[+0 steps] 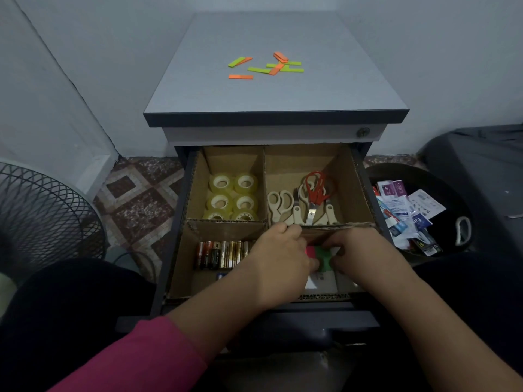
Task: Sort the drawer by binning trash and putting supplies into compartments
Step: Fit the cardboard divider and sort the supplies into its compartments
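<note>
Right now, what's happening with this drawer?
A person is sorting an open drawer split by cardboard dividers. Both hands, left hand and right hand, hold a pink and green sticky note pad in the front right compartment. Tape rolls, scissors and batteries each sit in their own compartment. Wrappers fill the black bin on the right. Loose orange and green strips lie on the cabinet top.

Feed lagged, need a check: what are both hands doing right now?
Left hand: pinches the pink and green sticky notes in the drawer.
Right hand: pinches the same notes.
</note>
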`<state>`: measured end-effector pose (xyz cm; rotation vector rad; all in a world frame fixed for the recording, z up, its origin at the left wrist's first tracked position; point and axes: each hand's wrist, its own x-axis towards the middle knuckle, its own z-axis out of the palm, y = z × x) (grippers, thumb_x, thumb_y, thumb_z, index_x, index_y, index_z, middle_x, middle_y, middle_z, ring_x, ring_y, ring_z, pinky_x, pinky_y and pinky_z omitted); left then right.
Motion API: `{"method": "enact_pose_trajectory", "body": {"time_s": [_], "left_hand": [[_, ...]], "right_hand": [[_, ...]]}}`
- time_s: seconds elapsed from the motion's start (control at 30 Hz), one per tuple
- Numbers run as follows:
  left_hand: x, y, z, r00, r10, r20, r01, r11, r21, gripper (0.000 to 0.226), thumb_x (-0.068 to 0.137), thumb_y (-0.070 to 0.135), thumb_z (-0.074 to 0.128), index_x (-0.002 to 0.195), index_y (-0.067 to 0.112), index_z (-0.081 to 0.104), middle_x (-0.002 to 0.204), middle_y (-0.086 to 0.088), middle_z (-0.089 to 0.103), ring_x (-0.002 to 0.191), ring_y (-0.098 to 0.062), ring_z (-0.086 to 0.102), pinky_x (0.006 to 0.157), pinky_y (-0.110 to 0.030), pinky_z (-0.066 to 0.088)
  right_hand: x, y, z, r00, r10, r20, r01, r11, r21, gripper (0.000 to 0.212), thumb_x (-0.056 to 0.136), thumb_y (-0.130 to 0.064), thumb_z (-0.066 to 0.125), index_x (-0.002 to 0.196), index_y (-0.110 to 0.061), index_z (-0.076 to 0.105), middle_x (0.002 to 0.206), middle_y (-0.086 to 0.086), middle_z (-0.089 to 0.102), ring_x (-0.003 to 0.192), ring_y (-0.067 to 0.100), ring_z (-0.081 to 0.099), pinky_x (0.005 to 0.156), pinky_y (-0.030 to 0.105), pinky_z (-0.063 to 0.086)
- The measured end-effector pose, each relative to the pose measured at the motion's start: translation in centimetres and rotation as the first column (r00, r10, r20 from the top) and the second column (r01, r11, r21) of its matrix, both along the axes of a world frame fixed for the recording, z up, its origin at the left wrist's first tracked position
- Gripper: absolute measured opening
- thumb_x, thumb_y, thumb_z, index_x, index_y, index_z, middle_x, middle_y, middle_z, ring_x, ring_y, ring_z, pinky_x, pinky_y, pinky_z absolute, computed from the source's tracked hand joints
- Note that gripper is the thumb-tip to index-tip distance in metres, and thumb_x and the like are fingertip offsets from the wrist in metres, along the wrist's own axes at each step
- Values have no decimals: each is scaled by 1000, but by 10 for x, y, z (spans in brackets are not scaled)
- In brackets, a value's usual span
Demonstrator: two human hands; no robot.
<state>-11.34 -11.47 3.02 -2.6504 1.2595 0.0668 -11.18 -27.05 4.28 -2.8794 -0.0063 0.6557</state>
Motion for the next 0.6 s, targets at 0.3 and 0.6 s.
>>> {"method": "enact_pose_trajectory", "body": {"time_s": [0.3, 0.6], "left_hand": [[-2, 1, 3, 999, 43, -15, -43, 999, -4, 39, 94, 19, 39, 129, 24, 54, 109, -4, 58, 108, -25, 42, 93, -36, 29], [-2, 1, 4, 1000, 29, -9, -29, 999, 39, 38, 95, 20, 37, 127, 22, 56, 107, -4, 58, 105, -24, 41, 90, -36, 28]], "right_hand": [[-4, -1, -1, 998, -60, 27, 60, 998, 28, 41, 83, -12, 57, 120, -29, 65, 107, 1, 68, 98, 19, 63, 80, 25, 51], [-6, 0, -2, 996, -81, 38, 79, 996, 33, 35, 82, -16, 64, 115, -26, 67, 101, 2, 69, 96, 20, 64, 82, 29, 52]]}}
